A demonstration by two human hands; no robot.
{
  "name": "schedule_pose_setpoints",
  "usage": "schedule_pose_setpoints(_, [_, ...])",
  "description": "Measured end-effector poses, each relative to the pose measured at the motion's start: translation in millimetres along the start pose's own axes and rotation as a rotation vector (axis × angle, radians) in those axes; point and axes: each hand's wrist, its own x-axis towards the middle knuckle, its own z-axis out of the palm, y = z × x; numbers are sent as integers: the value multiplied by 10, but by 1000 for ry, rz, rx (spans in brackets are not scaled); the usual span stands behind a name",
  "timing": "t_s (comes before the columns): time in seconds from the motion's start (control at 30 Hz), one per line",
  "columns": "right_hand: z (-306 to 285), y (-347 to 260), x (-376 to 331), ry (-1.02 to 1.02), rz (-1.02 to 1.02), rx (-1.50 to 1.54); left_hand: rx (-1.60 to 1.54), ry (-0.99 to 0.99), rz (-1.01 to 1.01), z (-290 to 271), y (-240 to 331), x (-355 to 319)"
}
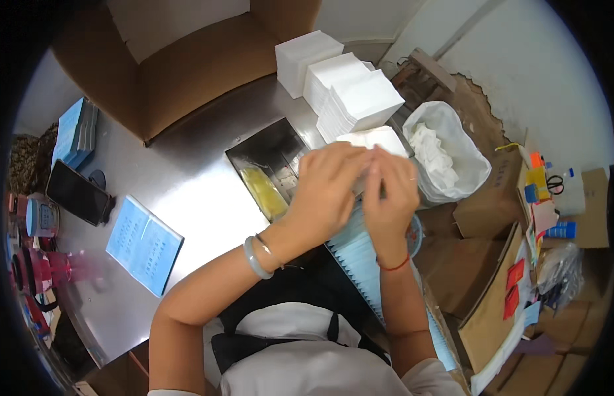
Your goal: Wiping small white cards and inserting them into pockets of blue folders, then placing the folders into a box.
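Note:
My left hand (325, 185) and my right hand (390, 195) meet in front of me, fingertips bent and pressed together. Something small may be pinched between them, but the fingers hide it. Just beyond them lies a white folded sheet pile (379, 137), below the tall stacks of white folded sheets (363, 99). Left of my left hand is a dark tray (267, 145) set in the metal table, with a yellow clear-wrapped packet (262, 191) in it. Beneath my wrists runs a long row of light blue packets (356, 254), standing on edge.
On the metal table (201, 198) lie a blue printed packet (145, 244) and a phone (78, 193). An open cardboard box (208, 66) stands at the back. To the right are a white-lined bin (475, 165) and cardboard boxes (495, 191). A pink bottle (49, 267) is far left.

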Motion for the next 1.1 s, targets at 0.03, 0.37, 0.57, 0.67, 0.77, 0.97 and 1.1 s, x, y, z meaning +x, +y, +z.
schedule_pose_setpoints(0.03, [-40, 53, 56, 67, -6, -15, 2, 9, -10, 62, 6, -54])
schedule_pose_setpoints(0.37, [171, 565, 45, -173, 9, 63, -119, -420, -204, -611, 15, -475])
schedule_pose_setpoints(0.57, [-1, 46, -61, -8, -97, -355, 1089, -177, -1040, -1663, 23, -2014])
schedule_pose_setpoints(0.67, [175, -10, -133, -78, -26, -291, 1062, -298, -905, -1727, 131, -1895])
schedule_pose_setpoints(0.77, [131, 32, -100, -103, -29, -345, 803, 34, -900, -1882, 4, -1757])
schedule_pose_setpoints(0.97, [124, -28, -13, -157, -41, -124, 1061, -70, -998, -1947, 1, -1983])
schedule_pose_setpoints(1.1, [49, 13, -9, -115, 99, -46, 668, 249, -750, -1619, 138, -1581])
